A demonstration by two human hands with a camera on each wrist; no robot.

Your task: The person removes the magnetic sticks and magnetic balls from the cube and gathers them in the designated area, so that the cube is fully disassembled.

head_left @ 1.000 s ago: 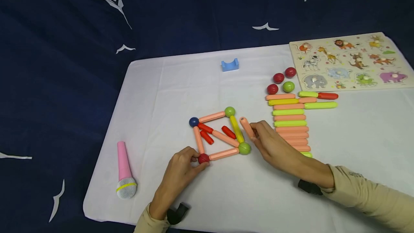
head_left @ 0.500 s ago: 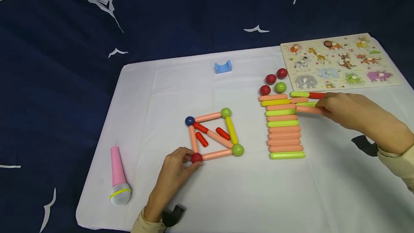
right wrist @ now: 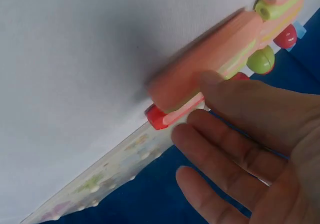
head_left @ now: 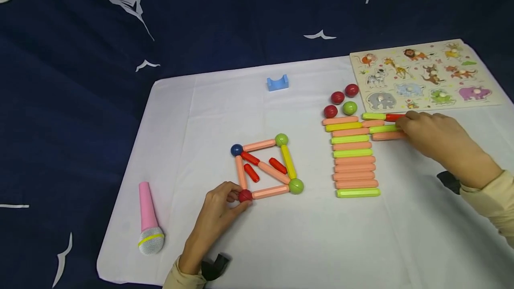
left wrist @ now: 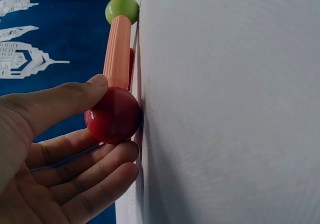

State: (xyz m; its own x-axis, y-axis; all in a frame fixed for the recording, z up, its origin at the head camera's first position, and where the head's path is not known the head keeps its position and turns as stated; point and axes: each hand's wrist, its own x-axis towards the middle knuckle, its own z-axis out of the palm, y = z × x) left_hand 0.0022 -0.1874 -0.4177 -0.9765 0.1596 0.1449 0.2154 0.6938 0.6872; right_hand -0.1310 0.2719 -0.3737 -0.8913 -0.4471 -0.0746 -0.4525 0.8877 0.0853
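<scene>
My left hand point(head_left: 218, 206) holds a red ball point(left wrist: 114, 115) between thumb and fingers, at the near left corner of a flat frame of rods and balls. An orange rod point(left wrist: 117, 51) runs from it to a green ball point(head_left: 296, 186). A blue ball point(head_left: 236, 150) and another green ball point(head_left: 282, 139) form the far corners. My right hand point(head_left: 439, 139) is over the right ends of the upper rods, fingers loosely spread in the right wrist view. By its thumb lies an orange rod point(right wrist: 210, 58) on the table; a red rod point(right wrist: 156, 118) shows beyond it.
A column of orange, yellow and green rods point(head_left: 353, 161) lies left of the right hand. Several loose balls point(head_left: 337, 97) sit above it, beside an animal puzzle board point(head_left: 425, 75). A blue cradle-shaped block point(head_left: 278, 83) stands at the back, a pink toy microphone point(head_left: 148, 208) at left.
My right hand has carried an orange rod from beside the frame to the right of the rod column, where it now lies below a green rod. The left hand stays on the red ball.
</scene>
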